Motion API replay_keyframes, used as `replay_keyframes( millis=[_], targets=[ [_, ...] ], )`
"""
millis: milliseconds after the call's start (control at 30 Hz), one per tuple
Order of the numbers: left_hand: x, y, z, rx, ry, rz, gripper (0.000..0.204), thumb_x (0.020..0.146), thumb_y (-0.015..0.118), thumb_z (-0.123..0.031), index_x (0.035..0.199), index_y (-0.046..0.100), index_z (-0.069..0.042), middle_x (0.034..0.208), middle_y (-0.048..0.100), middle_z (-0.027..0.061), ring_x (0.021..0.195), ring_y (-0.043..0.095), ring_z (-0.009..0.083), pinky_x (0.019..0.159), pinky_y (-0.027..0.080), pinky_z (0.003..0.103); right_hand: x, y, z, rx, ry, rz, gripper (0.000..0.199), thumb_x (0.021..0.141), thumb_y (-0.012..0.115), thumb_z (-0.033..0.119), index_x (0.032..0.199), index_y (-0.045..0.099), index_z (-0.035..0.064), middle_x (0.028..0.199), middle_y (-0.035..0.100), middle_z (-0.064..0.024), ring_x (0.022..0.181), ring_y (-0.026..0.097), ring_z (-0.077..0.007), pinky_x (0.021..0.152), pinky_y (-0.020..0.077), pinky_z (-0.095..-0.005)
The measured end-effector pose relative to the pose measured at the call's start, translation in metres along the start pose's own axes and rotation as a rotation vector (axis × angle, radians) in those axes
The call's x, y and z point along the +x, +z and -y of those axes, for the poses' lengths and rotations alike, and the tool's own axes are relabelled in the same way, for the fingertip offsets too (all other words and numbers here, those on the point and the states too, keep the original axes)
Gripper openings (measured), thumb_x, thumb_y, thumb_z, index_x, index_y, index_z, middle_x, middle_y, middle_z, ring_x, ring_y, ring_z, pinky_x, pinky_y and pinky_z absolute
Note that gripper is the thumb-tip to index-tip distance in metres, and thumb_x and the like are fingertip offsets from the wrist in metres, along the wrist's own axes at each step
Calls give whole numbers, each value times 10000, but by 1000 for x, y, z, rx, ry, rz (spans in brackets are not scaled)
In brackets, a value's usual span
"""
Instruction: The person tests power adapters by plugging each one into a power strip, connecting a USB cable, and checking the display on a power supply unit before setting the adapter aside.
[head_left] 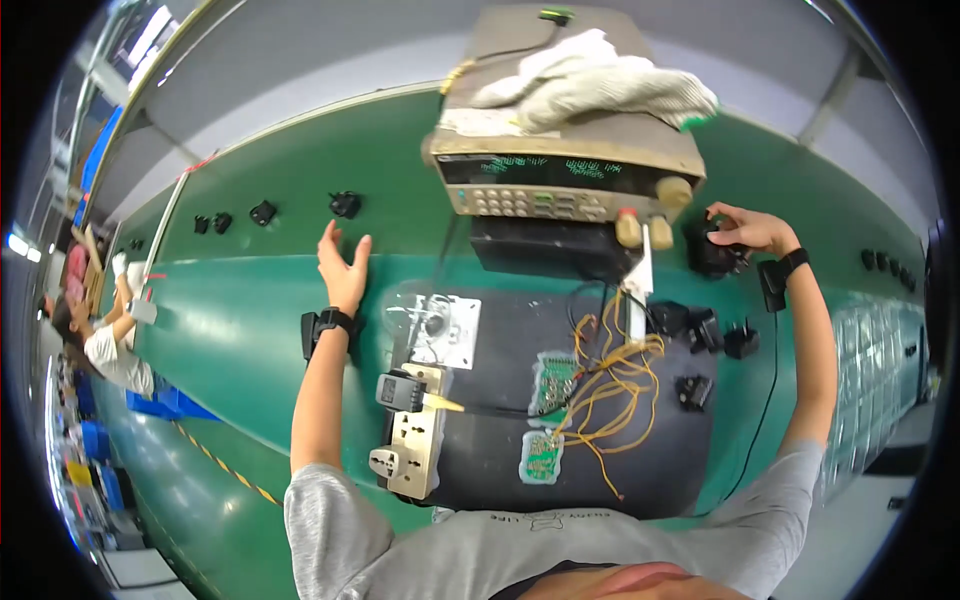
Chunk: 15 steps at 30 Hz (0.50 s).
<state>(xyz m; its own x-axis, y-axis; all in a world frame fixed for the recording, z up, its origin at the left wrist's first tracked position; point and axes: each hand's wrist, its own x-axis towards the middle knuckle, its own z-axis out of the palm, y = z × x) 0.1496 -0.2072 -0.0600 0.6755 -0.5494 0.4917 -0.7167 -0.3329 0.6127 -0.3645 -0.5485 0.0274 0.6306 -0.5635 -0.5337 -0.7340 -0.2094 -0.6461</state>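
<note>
Beige bench instrument (560, 175) under white gloves (600, 80), socket strip (415, 440), circuit boards (553, 385) with orange wires (610, 385)

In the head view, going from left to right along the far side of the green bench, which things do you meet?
Small black adapters → another black adapter → left hand → test instrument → right hand on a black adapter.

bench (250, 300): glossy green
mat (500, 450): matt black
gloves (600, 75): rough white knit cloth
adapter (718, 250): black plastic
strip (415, 445): beige plastic
</note>
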Motion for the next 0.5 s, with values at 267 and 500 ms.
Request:
replay_keyframes(
  millis=[267, 500],
  targets=[
    [-1, 2, 6, -84, -28, -14, 634, 801, 652, -348, 1299, 386, -61, 1185, 482, 156, 1120, 450, 285, 958, 330, 408, -49, 41, 20, -182, -60, -114, 428, 821, 613, 429, 974, 531, 38, 848, 539, -17, 762, 496, -117, 633, 429, -261],
    [-6, -1, 7, -185, -44, -27, 629, 807, 650, -346, 1290, 394, -35, 1178, 481, 152, 1098, 452, 268, 934, 351, 387, -94, 86, 25, -139, 88, -382, 579, 810, 579, 518, 989, 555, -33, 887, 599, -150, 836, 556, -201, 716, 448, -289]
  ],
)
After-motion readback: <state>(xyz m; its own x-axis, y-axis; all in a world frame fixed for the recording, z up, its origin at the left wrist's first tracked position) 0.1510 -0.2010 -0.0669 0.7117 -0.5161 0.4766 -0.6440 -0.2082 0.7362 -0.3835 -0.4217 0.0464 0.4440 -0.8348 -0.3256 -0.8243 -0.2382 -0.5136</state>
